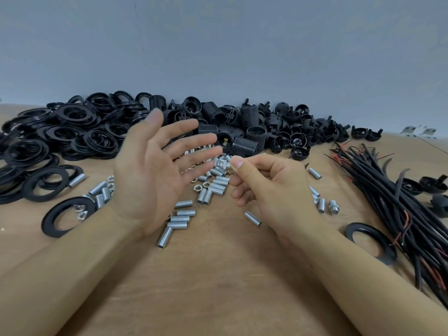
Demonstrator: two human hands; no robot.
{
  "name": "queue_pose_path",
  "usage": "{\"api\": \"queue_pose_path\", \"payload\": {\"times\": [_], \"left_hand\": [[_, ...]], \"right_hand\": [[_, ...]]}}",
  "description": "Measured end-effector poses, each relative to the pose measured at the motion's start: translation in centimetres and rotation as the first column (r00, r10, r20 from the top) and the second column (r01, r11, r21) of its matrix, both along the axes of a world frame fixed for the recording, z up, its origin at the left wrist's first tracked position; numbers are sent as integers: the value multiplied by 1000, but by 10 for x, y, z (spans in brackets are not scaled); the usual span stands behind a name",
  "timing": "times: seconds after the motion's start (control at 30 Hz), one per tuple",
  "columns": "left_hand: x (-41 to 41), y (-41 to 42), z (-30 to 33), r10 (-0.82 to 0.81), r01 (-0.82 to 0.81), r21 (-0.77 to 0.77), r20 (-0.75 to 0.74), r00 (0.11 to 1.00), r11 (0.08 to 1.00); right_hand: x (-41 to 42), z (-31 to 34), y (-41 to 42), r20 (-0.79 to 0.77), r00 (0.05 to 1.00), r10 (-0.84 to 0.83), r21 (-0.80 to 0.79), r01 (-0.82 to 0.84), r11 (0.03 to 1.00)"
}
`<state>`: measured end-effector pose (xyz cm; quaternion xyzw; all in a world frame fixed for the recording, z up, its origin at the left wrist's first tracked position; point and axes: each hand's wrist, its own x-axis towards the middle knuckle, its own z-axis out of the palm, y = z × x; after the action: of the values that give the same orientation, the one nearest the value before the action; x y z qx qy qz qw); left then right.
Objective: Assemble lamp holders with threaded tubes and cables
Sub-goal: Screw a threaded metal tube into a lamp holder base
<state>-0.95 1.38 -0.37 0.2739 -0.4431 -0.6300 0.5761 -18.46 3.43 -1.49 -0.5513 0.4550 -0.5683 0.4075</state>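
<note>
Several threaded tubes [181, 218] lie flat, long axes left-right.

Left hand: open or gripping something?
Open. The left hand is raised above the threaded tubes with fingers spread and straight, palm bare, holding nothing.

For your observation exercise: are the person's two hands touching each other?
Apart. The head view shows threaded tubes and table in the gap between the left hand and right hand.

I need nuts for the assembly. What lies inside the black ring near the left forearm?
Inside the black ring lie a few silver nuts on bare table. The left forearm covers its right edge.
</note>
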Motion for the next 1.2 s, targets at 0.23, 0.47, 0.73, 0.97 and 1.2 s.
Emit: {"api": "queue_pose_path", "payload": {"times": [0.23,0.47,0.73,0.97,1.2], "left_hand": [[-3,-1,-2,10,-11,18,61,998,1000],[4,-4,0,-22,24,31,-66,998,999],[4,-5,4,74,-75,-45,-31,997,996],[33,-33,-19,674,-191,-652,732,95,734],[35,-35,-22,582,-113,-577,813,13,809]], "right_hand": [[0,0,-1,22,1000,8,11,-8,1000],[-1,-1,-2,13,1000,-5,25,5,1000],[0,-1,-2,0,1000,-23,29,23,999],[-10,3,-9,94,980,-178,72,171,983],[-16,2,-13,139,963,-232,117,217,969]]}}
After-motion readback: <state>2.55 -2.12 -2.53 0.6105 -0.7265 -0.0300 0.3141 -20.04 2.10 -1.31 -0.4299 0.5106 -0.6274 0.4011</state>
